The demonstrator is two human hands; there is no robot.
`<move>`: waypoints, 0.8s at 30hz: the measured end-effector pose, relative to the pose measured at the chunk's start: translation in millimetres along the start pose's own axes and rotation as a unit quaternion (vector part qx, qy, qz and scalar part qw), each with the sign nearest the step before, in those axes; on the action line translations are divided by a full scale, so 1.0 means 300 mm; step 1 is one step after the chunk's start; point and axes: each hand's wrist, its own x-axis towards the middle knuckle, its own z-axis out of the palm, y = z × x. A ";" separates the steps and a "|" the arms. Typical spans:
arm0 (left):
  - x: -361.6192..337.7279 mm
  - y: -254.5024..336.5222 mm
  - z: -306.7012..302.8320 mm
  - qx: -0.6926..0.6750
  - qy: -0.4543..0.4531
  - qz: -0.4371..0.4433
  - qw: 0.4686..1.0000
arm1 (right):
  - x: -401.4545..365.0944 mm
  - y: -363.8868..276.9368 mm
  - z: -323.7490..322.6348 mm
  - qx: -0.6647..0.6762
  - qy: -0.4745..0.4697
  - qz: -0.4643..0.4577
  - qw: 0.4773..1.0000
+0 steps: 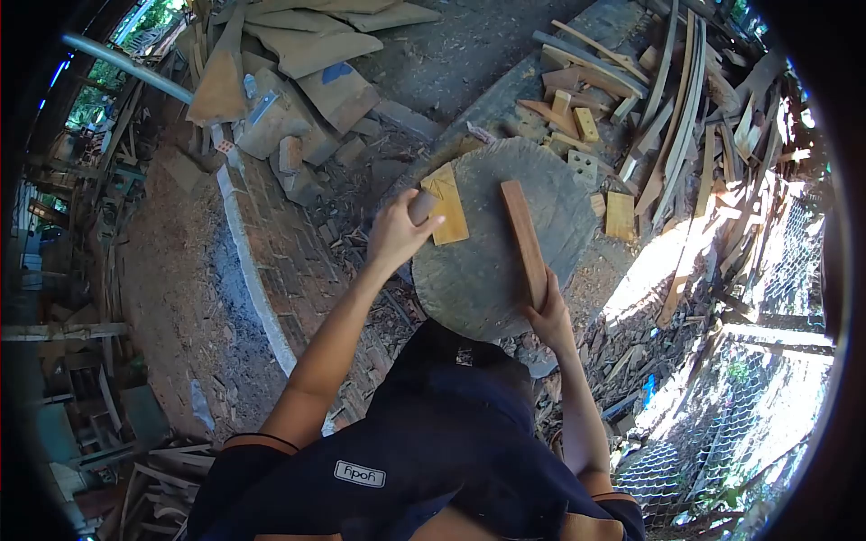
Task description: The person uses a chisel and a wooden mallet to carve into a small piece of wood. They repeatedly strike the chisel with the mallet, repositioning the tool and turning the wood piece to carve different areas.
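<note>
A large round chopping block, cut from a tree trunk, stands in front of me. My right hand is closed round the near end of a reddish-brown wooden stick, which lies slantwise over the block's top. My left hand grips a short, brown-grey piece at the block's left edge; its kind cannot be made out. Just beside those fingers is a flat yellow wooden board with dark lines drawn near its far end.
Wood offcuts and long curved strips are heaped at the far right. Large brown slabs lean at the far left. A low brick edge runs along the left. Wire mesh stands at the near right.
</note>
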 end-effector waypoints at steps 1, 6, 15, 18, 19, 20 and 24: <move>0.004 0.034 0.022 -0.003 0.000 0.005 1.000 | 0.003 0.001 -0.003 -0.005 0.001 -0.003 1.000; 0.038 0.140 0.101 0.118 -0.103 -0.129 0.979 | -0.008 0.010 0.043 -0.012 0.033 0.012 0.999; 0.078 0.073 0.046 0.086 -0.194 -0.030 0.977 | -0.022 -0.078 0.089 -0.081 0.082 0.058 0.992; 0.072 0.091 0.024 0.084 -0.251 -0.045 0.963 | -0.019 -0.090 0.087 -0.079 0.080 0.056 0.992; 0.067 0.076 0.032 0.085 -0.246 -0.050 0.964 | -0.011 -0.089 0.081 -0.080 0.075 0.050 0.993; 0.060 0.038 0.050 0.075 -0.197 -0.029 0.977 | -0.006 -0.086 0.076 -0.082 0.066 0.061 0.993; 0.064 -0.023 0.022 -0.103 -0.053 -0.016 0.993 | -0.007 -0.068 0.047 -0.056 0.037 0.068 0.995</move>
